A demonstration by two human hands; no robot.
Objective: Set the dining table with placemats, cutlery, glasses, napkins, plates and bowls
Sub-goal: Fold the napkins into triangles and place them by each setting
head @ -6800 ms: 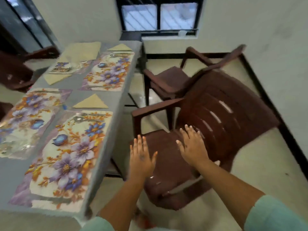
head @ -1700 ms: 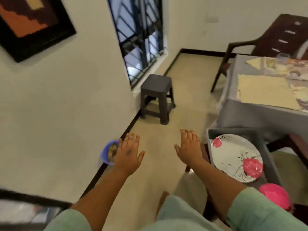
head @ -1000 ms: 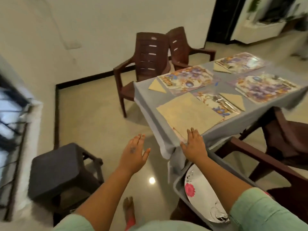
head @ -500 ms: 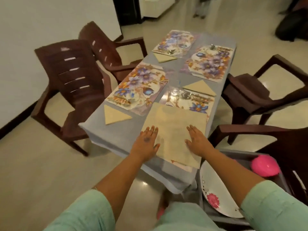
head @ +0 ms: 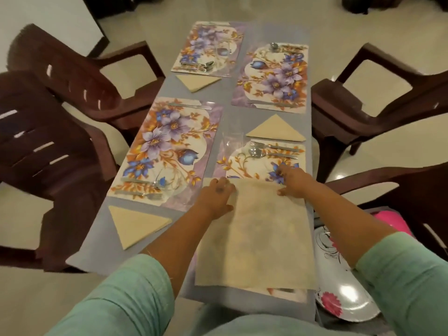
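Your left hand (head: 216,198) and right hand (head: 292,181) both rest on the far corners of a large beige cloth sheet (head: 254,235) that lies over the near right floral placemat (head: 260,163); whether the fingers pinch its edge or only press it flat, you cannot tell, as they are blurred. The sheet covers the near part of that placemat, and beyond it a fork and spoon (head: 271,151) lie side by side on the uncovered part. The grey-clothed dining table (head: 97,241) carries three more floral placemats, the near left one (head: 167,149) bearing cutlery and a clear glass (head: 169,184) at its near edge. Folded beige triangular napkins lie beside the settings: one at the near left (head: 135,225), one beyond your right hand (head: 275,129), one further up on the left (head: 197,81). To your right, below the table edge, sit a white plate with pink flowers (head: 339,294) and a pink bowl (head: 392,221). Dark brown plastic chairs (head: 48,146) stand on both sides.
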